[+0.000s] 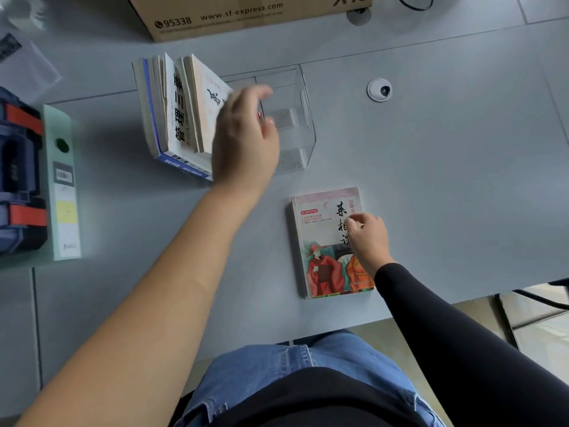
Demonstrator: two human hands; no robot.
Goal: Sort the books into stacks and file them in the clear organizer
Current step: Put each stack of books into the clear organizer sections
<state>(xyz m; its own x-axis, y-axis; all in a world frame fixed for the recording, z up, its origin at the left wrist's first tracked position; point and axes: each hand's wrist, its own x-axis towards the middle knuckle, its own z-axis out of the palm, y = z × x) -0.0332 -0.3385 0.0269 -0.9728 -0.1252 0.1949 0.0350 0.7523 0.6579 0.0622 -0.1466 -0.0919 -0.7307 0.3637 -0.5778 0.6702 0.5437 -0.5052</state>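
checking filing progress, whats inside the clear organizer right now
Several books stand in the clear organizer's left part; its right part looks empty. The left hand covers the middle.

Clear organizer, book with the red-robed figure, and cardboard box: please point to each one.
clear organizer (303, 97), head view, right wall.
book with the red-robed figure (320, 241), head view, cover centre.
cardboard box (240, 16), head view, printed side.

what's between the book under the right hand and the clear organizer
Only bare grey table, in the head view; the book lies apart from the clear organizer.
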